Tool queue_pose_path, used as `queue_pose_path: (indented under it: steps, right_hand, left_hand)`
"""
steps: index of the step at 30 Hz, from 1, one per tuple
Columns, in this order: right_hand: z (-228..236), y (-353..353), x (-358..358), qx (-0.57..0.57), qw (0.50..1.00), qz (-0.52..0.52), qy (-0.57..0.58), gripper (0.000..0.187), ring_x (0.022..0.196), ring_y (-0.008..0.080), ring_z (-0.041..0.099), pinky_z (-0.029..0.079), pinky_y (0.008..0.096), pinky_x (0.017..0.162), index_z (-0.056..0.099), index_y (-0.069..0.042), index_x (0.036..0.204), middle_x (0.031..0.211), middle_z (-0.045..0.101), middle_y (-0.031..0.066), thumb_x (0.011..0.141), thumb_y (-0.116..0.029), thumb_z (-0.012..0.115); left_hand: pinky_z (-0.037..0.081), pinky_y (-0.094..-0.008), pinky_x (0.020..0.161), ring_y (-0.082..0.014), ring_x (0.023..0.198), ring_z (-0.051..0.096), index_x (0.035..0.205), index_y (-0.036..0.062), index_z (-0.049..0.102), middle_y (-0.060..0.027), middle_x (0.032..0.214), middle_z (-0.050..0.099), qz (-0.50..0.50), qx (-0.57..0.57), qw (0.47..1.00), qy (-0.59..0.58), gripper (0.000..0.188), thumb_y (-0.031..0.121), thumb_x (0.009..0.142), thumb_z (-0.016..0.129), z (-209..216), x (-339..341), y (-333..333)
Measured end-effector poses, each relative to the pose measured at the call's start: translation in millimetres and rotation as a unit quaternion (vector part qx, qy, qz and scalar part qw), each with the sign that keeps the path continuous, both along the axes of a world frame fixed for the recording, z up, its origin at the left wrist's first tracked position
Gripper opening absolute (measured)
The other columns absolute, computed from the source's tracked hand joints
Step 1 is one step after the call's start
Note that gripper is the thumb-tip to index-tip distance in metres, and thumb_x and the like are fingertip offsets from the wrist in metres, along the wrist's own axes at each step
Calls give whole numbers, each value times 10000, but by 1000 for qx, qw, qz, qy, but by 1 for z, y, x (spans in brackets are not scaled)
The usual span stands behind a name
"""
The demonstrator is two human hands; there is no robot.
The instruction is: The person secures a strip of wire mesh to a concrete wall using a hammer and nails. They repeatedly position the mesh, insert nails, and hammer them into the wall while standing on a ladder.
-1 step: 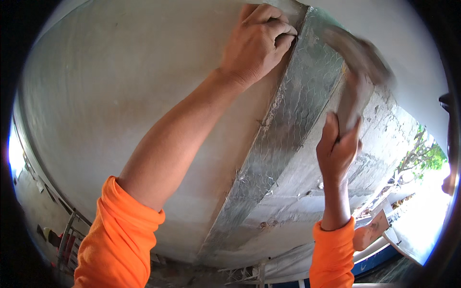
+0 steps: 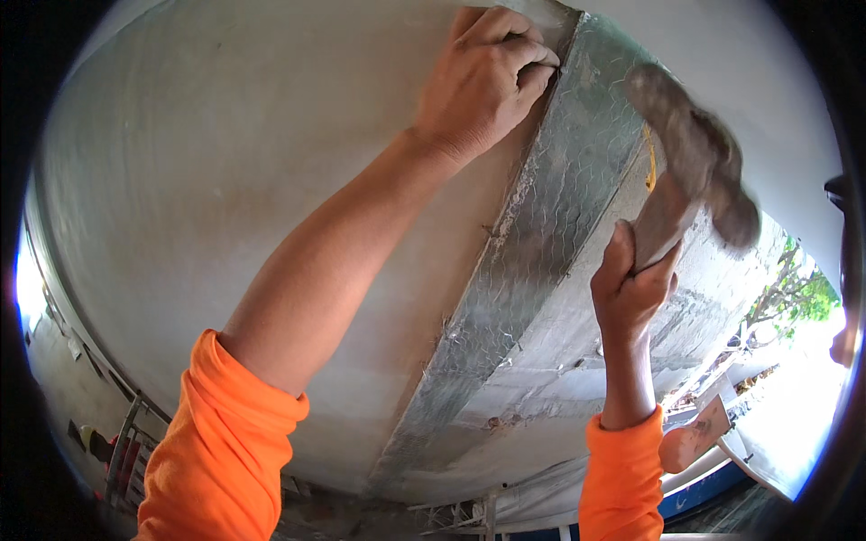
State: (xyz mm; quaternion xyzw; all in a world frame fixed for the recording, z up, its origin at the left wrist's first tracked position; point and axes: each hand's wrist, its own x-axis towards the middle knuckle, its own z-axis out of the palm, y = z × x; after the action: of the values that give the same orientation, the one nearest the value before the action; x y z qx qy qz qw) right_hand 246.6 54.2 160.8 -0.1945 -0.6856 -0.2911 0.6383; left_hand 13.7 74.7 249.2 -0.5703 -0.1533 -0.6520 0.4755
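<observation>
My left hand [image 2: 492, 81] is raised to the upper part of the wall, its thumb and fingers pinched together at the edge of the wire mesh strip [image 2: 541, 216]. Whatever sits between those fingertips is too small or hidden to make out. My right hand [image 2: 634, 281] grips the wooden handle of a hammer [image 2: 690, 149]. The hammer's heavy head, slightly blurred, is to the right of the mesh strip and apart from my left hand. Thin hexagonal wire covers the dark grey strip, which slants from upper right to lower left.
Smooth grey plaster [image 2: 298, 135] spreads left of the strip; rougher concrete [image 2: 577, 361] lies to its right. Small nails or wire ends stick out along the strip's edge. Metal railing [image 2: 131, 451] stands at lower left, and green leaves [image 2: 807, 288] show through an opening at right.
The hammer head has swung right and slightly down, away from my left hand. My right hand has tilted a little with it, while my left hand stays in place.
</observation>
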Motion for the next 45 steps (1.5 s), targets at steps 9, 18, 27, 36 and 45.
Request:
queue_pose_path:
  steps: [9, 18, 27, 36, 45]
  right_hand:
    - [-75, -16, 30, -176, 976, 39, 121, 283, 521, 345, 680, 508, 406, 489, 527, 33, 1075, 624, 615, 179, 973, -184, 679]
    - [-320, -87, 107, -474, 868, 77, 122, 330, 495, 199, 570, 450, 356, 511, 646, -12, 1071, 660, 627, 59, 992, -332, 656]
    - [-483, -87, 136, -464, 873, 14, 149, 437, 465, 173, 524, 394, 383, 478, 680, -44, 978, 569, 527, 51, 980, -480, 676]
    - [-660, -150, 187, -570, 799, -152, 115, 426, 799, 382, 667, 549, 431, 727, 676, 1, 1162, 1012, 676, 247, 970, -378, 701]
    - [-782, -298, 240, -827, 497, -240, 109, 577, 1151, 460, 647, 520, 542, 954, 652, -53, 1350, 1213, 689, 280, 943, -461, 692]
  left_hand:
    - [499, -441, 914, -305, 975, 629, 900, 37, 742, -82, 978, 663, -7, -14, 1000, 4, 115, -5, 799, 778, -1, 0, 2]
    - [530, -432, 991, -336, 1192, 644, 1204, 6, 707, -156, 1227, 694, -27, -64, 998, 3, 285, 85, 931, 713, -116, -13, -24]
    - [339, -520, 1182, -381, 1353, 527, 1418, 0, 562, -199, 1399, 601, -5, -111, 992, 62, 591, 367, 961, 638, -218, 21, -2]
    - [427, -444, 1112, -354, 1276, 580, 1426, 29, 571, -181, 1385, 618, 19, -28, 998, 58, 561, 314, 956, 683, -225, 27, 1]
    - [345, -436, 1192, -324, 1412, 480, 1560, -24, 393, -241, 1503, 510, -208, -163, 963, 53, 739, 440, 1021, 595, -218, 14, 22]
